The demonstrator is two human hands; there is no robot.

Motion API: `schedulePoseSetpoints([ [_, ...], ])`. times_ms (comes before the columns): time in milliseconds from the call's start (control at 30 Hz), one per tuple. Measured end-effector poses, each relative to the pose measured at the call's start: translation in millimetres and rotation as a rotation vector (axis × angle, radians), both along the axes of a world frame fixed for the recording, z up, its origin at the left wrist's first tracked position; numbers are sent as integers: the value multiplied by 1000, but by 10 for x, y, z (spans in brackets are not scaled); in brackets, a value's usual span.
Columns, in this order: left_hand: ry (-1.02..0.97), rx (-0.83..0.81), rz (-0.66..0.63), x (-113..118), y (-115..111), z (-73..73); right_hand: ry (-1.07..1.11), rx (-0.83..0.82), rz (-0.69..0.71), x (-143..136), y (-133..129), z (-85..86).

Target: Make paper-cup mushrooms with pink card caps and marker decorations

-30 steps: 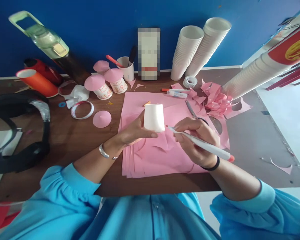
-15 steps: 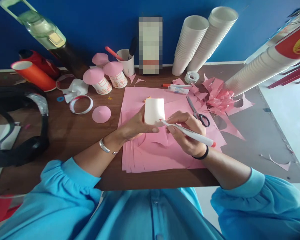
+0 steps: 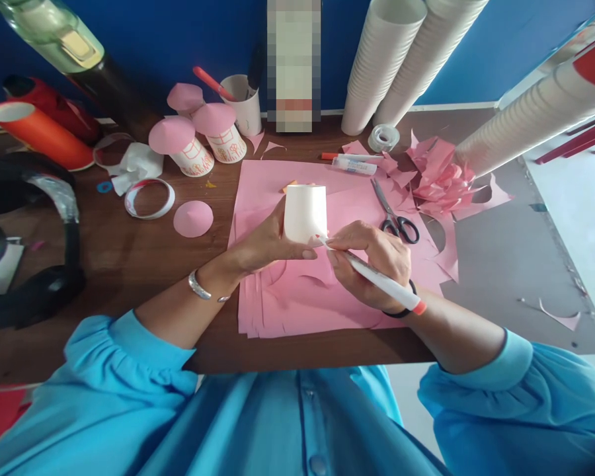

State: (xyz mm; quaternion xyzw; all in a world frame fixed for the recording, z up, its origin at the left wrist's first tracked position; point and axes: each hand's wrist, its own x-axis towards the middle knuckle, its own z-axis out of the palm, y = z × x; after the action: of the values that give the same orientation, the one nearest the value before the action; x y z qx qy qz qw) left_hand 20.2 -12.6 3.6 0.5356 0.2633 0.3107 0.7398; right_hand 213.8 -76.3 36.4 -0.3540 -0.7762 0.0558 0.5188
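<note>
A white paper cup [image 3: 305, 211] is gripped in my left hand [image 3: 270, 241], with the thumb along its lower edge. My right hand [image 3: 374, 261] holds a white felt-tip pen [image 3: 381, 281] with a red end. The pen's tip touches the cup's lower right, where a small red mark shows. Beneath both hands lies a stack of pink paper sheets [image 3: 297, 307]. Just beyond my right hand are black-handled scissors [image 3: 396, 221]. A pink paper cone [image 3: 193, 219] sits on the table to the left, near decorated cups [image 3: 193, 155] with pink cone tops.
Tall stacks of white cups [image 3: 384, 59] stand at the back, beside a roll of clear tape [image 3: 383, 137]. Crumpled pink scraps [image 3: 441, 175] lie to the right. On the left are headphones [image 3: 72, 244], a tape ring [image 3: 149, 198] and a large bottle [image 3: 74, 46].
The camera view has shifted slightly. The cup has tilted a little, showing more of its side, while the pen stays against its lower right part.
</note>
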Motion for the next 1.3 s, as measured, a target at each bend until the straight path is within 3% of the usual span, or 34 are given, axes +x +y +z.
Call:
schedulePoseSetpoints([
  [267, 0, 34, -7, -19, 15, -76, -11, -24, -6, 4, 5, -1],
  [1067, -17, -3, -34, -26, 7, -24, -82, -107, -26, -14, -75, 59],
  [1300, -24, -50, 27, -25, 21, -20, 73, -186, -15, 26, -100, 106],
])
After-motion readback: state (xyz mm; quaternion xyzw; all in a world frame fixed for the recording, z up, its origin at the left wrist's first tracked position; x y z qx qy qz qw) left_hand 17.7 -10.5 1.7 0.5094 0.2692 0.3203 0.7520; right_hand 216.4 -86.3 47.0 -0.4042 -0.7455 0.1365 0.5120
